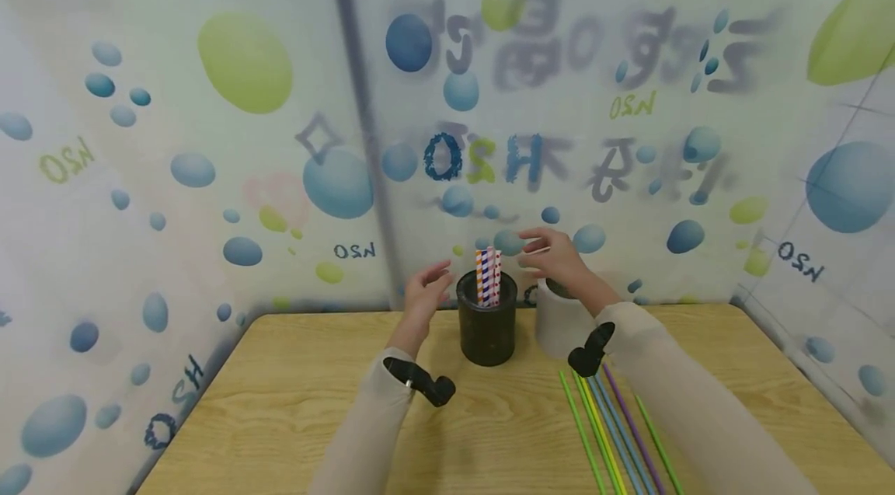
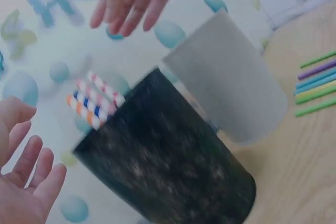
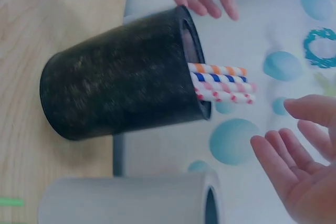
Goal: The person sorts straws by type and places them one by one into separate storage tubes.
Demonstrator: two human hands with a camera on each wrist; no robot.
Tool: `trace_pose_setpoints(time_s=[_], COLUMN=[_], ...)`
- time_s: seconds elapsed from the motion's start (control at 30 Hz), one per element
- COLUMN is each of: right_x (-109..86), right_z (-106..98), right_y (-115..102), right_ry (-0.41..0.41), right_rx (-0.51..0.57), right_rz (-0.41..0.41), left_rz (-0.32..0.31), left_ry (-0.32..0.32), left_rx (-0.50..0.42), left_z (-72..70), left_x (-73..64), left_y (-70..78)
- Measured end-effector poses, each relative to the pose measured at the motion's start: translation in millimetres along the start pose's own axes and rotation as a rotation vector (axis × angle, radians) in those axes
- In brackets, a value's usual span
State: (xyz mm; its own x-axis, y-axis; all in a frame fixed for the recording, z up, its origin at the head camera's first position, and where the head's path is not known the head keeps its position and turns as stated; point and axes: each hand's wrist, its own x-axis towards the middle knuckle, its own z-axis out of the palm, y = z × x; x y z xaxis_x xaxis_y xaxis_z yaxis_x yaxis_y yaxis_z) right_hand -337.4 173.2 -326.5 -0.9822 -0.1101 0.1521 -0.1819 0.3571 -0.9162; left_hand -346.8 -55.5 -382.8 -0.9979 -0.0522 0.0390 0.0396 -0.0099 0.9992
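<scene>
A black cylindrical holder [image 1: 487,336] stands upright near the back of the table, with several patterned paper straws [image 1: 489,277] poking out of its top. These straws [image 3: 223,83] are striped orange, blue and pink, and one is red-dotted. To the holder's left is my left hand [image 1: 425,298], its fingers loosely bent and nothing in them. My right hand [image 1: 559,260] hovers at the upper right, above a white cylindrical holder [image 1: 557,324], also holding nothing. Both hands are apart from the black holder, palms turned toward it in the wrist views.
Several plain coloured sticks [image 1: 615,425], green, yellow, blue and purple, lie on the wooden table [image 1: 294,402] at the front right, partly beneath the right forearm. Behind the table hangs a curtain [image 1: 280,137] printed with bubbles. A black strap with a camera [image 1: 423,384] sits on each wrist.
</scene>
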Motion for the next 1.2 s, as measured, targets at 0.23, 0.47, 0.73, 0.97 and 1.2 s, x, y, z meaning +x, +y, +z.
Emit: trace_pose_setpoints(time_s=[0.23, 0.47, 0.73, 0.97, 1.2], right_x=[-13.6, -28.3, -42.7, -55.7, -70.1], right_z=[-28.8, -52.7, -77.9, -95.0, -109.1], right_y=[-3.8, -4.6, 8.0, 29.9, 51.0], right_ry=[-0.055, -0.054, -0.033, 0.004, 0.012], right_rx=[-0.035, -0.061, -0.082, -0.069, -0.055], right_rz=[-0.019, 0.006, -0.012, 0.051, 0.103], left_rz=[0.055, 0.051, 0.013, -0.010, 0.021], left_ry=[-0.028, -0.143, -0.197, -0.214, -0.131], left_rx=[-0.037, -0.076, -0.055, -0.040, 0.060], left_z=[18.2, 54.8, 94.1, 118.0, 136.5], left_x=[-9.0, -20.4, -28.0, -30.4, -32.9], left_y=[25.1, 38.1, 36.1, 23.2, 10.1])
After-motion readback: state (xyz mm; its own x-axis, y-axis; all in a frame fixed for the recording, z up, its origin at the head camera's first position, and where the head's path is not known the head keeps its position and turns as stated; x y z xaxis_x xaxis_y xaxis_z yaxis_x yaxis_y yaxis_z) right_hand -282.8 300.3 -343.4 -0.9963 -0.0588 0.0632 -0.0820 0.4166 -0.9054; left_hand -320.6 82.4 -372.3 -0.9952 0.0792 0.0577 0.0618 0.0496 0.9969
